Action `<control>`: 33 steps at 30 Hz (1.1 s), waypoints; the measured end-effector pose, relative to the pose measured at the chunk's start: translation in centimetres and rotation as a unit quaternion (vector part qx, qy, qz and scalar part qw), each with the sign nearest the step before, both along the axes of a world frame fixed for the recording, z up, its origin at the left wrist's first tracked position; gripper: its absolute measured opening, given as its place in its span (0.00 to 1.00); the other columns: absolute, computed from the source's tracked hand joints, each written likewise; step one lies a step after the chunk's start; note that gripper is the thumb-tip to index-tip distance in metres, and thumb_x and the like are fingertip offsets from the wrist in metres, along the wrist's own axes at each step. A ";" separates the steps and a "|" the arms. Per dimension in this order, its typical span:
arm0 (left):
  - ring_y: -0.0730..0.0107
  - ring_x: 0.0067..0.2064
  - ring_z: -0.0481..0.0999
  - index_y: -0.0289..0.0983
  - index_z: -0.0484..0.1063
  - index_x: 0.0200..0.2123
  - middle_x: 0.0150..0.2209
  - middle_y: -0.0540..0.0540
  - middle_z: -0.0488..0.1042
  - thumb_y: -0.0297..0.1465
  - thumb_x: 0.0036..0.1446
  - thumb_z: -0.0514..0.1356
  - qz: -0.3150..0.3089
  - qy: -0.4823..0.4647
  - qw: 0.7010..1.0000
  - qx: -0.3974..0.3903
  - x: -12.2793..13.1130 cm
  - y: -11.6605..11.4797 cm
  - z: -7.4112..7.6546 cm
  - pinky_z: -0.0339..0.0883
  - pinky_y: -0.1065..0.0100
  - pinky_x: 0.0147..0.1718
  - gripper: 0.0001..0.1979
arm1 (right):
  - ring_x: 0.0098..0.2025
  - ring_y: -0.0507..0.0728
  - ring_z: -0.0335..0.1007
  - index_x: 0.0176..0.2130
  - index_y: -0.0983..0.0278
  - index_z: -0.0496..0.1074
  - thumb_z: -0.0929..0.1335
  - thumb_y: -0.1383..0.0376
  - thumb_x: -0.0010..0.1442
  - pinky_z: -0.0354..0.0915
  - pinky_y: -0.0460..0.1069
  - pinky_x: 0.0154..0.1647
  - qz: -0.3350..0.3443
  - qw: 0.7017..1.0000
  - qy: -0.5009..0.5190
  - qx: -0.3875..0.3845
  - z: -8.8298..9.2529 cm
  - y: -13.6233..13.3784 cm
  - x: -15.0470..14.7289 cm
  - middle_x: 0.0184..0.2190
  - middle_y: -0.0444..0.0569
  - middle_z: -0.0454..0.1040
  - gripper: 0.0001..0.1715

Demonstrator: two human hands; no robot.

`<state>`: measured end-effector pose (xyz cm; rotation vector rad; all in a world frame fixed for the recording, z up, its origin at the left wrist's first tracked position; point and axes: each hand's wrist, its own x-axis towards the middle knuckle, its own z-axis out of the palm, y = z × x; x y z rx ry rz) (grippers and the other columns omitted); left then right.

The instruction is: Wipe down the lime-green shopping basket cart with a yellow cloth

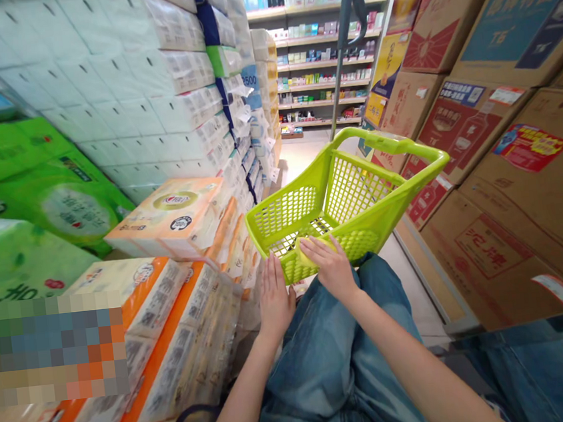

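A lime-green plastic mesh shopping basket hangs in front of me, tilted, with its far handle raised. My right hand is curled over the basket's near rim and handle. My left hand is flat with its fingers apart, resting against the basket's near corner. Nothing shows inside the basket except its mesh floor. Orange-and-cream wrapped tissue packs are stacked just left of my left hand.
White wrapped packs and green packs are piled high on the left. Large cardboard cartons line the right. A narrow tiled aisle leads to shelves of small boxed goods. A metal pole stands ahead.
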<state>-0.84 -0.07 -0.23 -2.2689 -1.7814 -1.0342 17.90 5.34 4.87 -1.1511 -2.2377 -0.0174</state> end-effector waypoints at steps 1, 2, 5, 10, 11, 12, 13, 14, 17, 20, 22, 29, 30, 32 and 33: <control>0.51 0.73 0.43 0.33 0.31 0.72 0.72 0.32 0.43 0.26 0.61 0.53 -0.001 0.000 1.000 0.001 0.1 0.0 0.1 0.52 0.44 0.66 0.43 | 0.68 0.55 0.57 0.64 0.55 0.63 0.59 0.82 0.52 0.37 0.61 0.73 -0.028 1.000 0.010 0.000 0.1 0.5 1.3 0.64 0.43 0.67 0.45; 0.51 0.73 0.43 0.33 0.31 0.72 0.72 0.32 0.43 0.25 0.60 0.53 -0.001 -0.002 1.000 0.003 0.1 -0.1 0.2 0.52 0.44 0.66 0.43 | 0.68 0.55 0.58 0.64 0.55 0.63 0.59 0.82 0.51 0.38 0.61 0.72 -0.057 0.998 0.023 0.000 0.2 1.0 2.4 0.63 0.42 0.68 0.46; 0.50 0.73 0.42 0.33 0.31 0.72 0.72 0.32 0.43 0.24 0.59 0.54 0.003 -0.007 1.000 0.006 0.3 -0.1 0.3 0.52 0.44 0.66 0.43 | 0.67 0.56 0.59 0.63 0.54 0.65 0.59 0.82 0.49 0.41 0.62 0.72 -0.134 0.989 0.064 0.003 0.2 1.8 3.8 0.62 0.41 0.69 0.47; 0.50 0.73 0.41 0.33 0.31 0.72 0.72 0.32 0.43 0.26 0.61 0.53 0.000 -0.008 1.000 0.009 0.2 0.1 0.0 0.51 0.43 0.66 0.42 | 0.68 0.59 0.57 0.63 0.59 0.66 0.59 0.82 0.52 0.48 0.60 0.70 -0.151 0.986 0.072 0.007 -0.8 0.2 -1.1 0.63 0.44 0.67 0.43; 0.49 0.73 0.40 0.33 0.31 0.72 0.72 0.31 0.43 0.26 0.61 0.53 -0.002 -0.009 1.000 0.010 0.2 0.2 -0.1 0.51 0.42 0.66 0.42 | 0.68 0.59 0.57 0.63 0.59 0.66 0.59 0.81 0.53 0.48 0.60 0.70 -0.131 0.989 0.063 0.007 -1.0 -0.4 -2.6 0.64 0.44 0.67 0.41; 0.49 0.73 0.40 0.33 0.31 0.72 0.72 0.31 0.43 0.26 0.61 0.53 -0.002 -0.009 1.000 0.010 0.1 0.2 -0.2 0.51 0.42 0.66 0.42 | 0.68 0.59 0.57 0.63 0.60 0.66 0.60 0.81 0.55 0.48 0.59 0.69 -0.109 0.992 0.056 0.008 -1.3 -1.0 -4.0 0.64 0.44 0.67 0.39; 0.49 0.73 0.40 0.33 0.31 0.72 0.72 0.30 0.43 0.26 0.61 0.54 -0.002 -0.010 1.000 0.010 0.1 0.2 -0.4 0.51 0.41 0.66 0.43 | 0.68 0.59 0.56 0.62 0.60 0.66 0.60 0.80 0.57 0.49 0.59 0.69 -0.087 0.995 0.051 0.010 -1.5 -1.5 -5.2 0.64 0.44 0.67 0.37; 0.49 0.73 0.40 0.33 0.32 0.72 0.72 0.30 0.44 0.26 0.60 0.54 -0.002 -0.009 1.000 0.008 0.1 0.2 -0.4 0.52 0.41 0.66 0.43 | 0.68 0.58 0.56 0.62 0.60 0.66 0.61 0.79 0.58 0.48 0.58 0.69 -0.069 0.996 0.048 0.013 -1.6 -1.9 -6.1 0.64 0.44 0.67 0.36; 0.49 0.73 0.41 0.33 0.32 0.72 0.72 0.29 0.44 0.24 0.59 0.54 -0.001 -0.004 1.000 0.005 0.0 0.2 -0.6 0.53 0.42 0.66 0.43 | 0.69 0.56 0.55 0.63 0.59 0.64 0.61 0.78 0.60 0.43 0.58 0.71 -0.023 0.999 0.035 0.020 -1.8 -2.4 -6.6 0.64 0.44 0.66 0.35; 0.49 0.73 0.41 0.33 0.31 0.72 0.72 0.30 0.44 0.25 0.61 0.54 0.000 0.002 1.000 0.003 0.1 0.1 -0.4 0.53 0.42 0.65 0.43 | 0.68 0.54 0.56 0.65 0.56 0.61 0.61 0.78 0.60 0.35 0.60 0.73 0.021 0.999 0.004 0.030 -1.4 -1.6 -4.1 0.64 0.42 0.66 0.38; 0.49 0.73 0.41 0.34 0.30 0.72 0.72 0.31 0.43 0.26 0.61 0.54 0.004 0.000 1.000 0.001 0.2 0.0 -0.1 0.53 0.42 0.65 0.43 | 0.68 0.54 0.56 0.65 0.55 0.61 0.60 0.80 0.58 0.34 0.60 0.73 0.020 0.999 -0.009 0.037 -1.0 -0.6 -1.5 0.64 0.43 0.66 0.40; 0.50 0.73 0.41 0.34 0.31 0.72 0.72 0.33 0.43 0.24 0.59 0.54 0.011 -0.010 1.000 0.005 0.5 0.0 0.2 0.52 0.43 0.66 0.44 | 0.67 0.55 0.60 0.63 0.55 0.65 0.58 0.82 0.50 0.42 0.61 0.72 -0.143 0.988 0.045 0.026 0.0 2.3 5.0 0.63 0.41 0.68 0.45; 0.50 0.73 0.41 0.34 0.31 0.72 0.72 0.32 0.43 0.24 0.59 0.54 0.013 -0.009 1.000 0.004 0.5 0.0 0.2 0.52 0.43 0.66 0.44 | 0.67 0.56 0.59 0.63 0.56 0.65 0.58 0.82 0.51 0.44 0.61 0.71 -0.158 0.986 0.052 0.024 -0.1 2.2 4.7 0.63 0.42 0.68 0.45; 0.50 0.73 0.41 0.33 0.30 0.72 0.72 0.31 0.43 0.24 0.59 0.55 0.014 -0.005 1.000 0.001 0.6 0.0 0.2 0.52 0.43 0.66 0.44 | 0.68 0.57 0.57 0.63 0.59 0.65 0.59 0.81 0.52 0.47 0.59 0.70 -0.165 0.985 0.055 0.019 -0.4 1.5 2.8 0.64 0.44 0.67 0.43; 0.50 0.73 0.41 0.32 0.30 0.72 0.72 0.31 0.43 0.25 0.59 0.55 0.015 -0.003 1.000 -0.001 0.5 0.0 0.1 0.51 0.44 0.66 0.44 | 0.68 0.58 0.56 0.63 0.60 0.65 0.59 0.81 0.52 0.48 0.59 0.70 -0.157 0.986 0.052 0.016 -0.6 0.9 1.4 0.64 0.45 0.67 0.42</control>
